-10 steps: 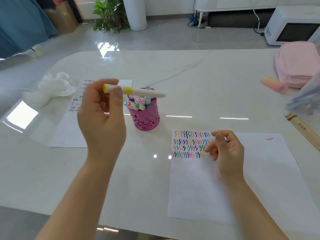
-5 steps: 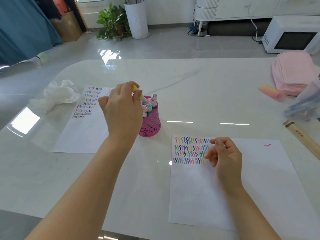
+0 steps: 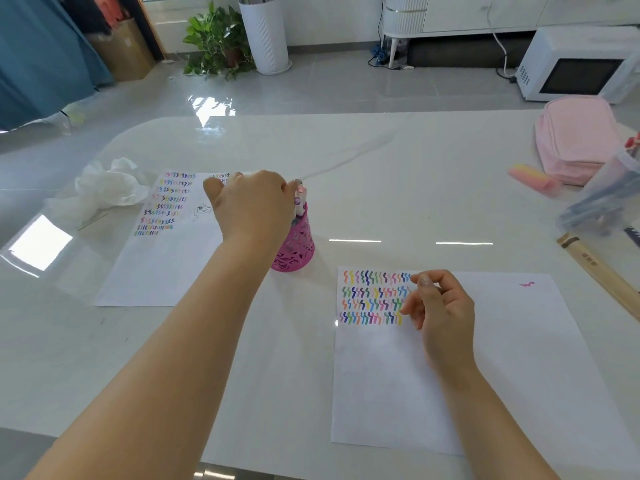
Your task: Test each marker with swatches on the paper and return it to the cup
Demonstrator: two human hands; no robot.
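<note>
Markers [image 3: 300, 199] in pink cup [image 3: 298, 252], frame centre | left hand [image 3: 254, 206] covers them, grip cannot be told | right hand [image 3: 440, 306] loosely curled, empty, on paper [image 3: 502, 358].

No legible text — only dark marks, perhaps characters, on the wooden strip [image 3: 599, 271]

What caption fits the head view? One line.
Left hand over the pink marker cup, right hand resting on the swatched paper.

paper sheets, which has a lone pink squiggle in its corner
The right sheet, under the right hand; the left sheet shows swatch rows and a sketch.
</note>
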